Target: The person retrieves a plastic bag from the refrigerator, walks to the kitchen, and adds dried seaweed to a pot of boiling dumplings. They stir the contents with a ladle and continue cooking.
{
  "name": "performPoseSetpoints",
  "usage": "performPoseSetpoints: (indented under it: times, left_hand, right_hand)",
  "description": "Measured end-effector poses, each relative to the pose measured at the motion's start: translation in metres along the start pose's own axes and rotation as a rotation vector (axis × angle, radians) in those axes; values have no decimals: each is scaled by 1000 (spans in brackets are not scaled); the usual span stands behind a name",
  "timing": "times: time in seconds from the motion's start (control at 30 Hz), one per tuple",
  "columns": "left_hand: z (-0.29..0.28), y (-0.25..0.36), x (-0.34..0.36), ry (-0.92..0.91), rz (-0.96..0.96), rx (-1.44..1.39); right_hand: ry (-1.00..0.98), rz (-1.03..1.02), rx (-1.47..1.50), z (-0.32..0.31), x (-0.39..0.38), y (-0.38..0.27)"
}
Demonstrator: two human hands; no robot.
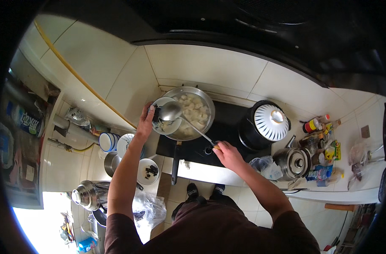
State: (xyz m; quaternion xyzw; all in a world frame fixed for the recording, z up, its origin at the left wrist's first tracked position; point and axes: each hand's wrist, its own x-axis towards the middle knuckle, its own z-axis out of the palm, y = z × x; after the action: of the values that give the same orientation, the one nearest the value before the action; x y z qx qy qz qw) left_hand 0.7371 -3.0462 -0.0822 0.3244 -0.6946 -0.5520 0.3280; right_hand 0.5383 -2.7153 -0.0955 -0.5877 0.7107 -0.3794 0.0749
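My left hand (144, 122) grips the rim of a white bowl (168, 127) that holds dark shreds and pale bits, held over the left part of a steel pan (205, 99). Pale dumpling-like pieces (192, 106) sit in cloudy liquid in the pan. A ladle (171, 111) is over the bowl, its head partly covering the contents; whether it touches them I cannot tell. My right hand (229, 155) is closed on the end of the ladle's long handle, near the front of the black stove (224, 127).
Right of the pan stands a black pot with a striped lid (269, 120), then a steel kettle (292, 165), bottles and packets. At the left are stacked bowls (107, 142), a bowl with dark bits (144, 172), a steel flask (91, 194) and a plastic bag (148, 209). A dark hood overhangs the stove.
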Motion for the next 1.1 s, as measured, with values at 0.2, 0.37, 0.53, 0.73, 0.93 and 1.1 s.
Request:
performPoseSetpoints:
  times: [0.2, 0.37, 0.53, 0.73, 0.93, 1.1]
  left_hand:
    - [24, 2, 5, 52, 77, 31]
    - [31, 6, 8, 69, 12, -37]
    - [29, -1, 23, 44, 49, -34]
    - [25, 0, 39, -7, 197, 266]
    - [29, -1, 42, -67, 201, 174]
    - [26, -10, 44, -73, 187, -46]
  right_hand:
    - [89, -6, 9, 31, 8, -10]
    - [25, 47, 5, 42, 7, -11]
    - [-38, 57, -130, 31, -4, -2]
    - [-89, 82, -299, -5, 7, -7]
    - [-27, 79, -171, -3, 28, -25]
    - [-37, 121, -122, -1, 28, -29]
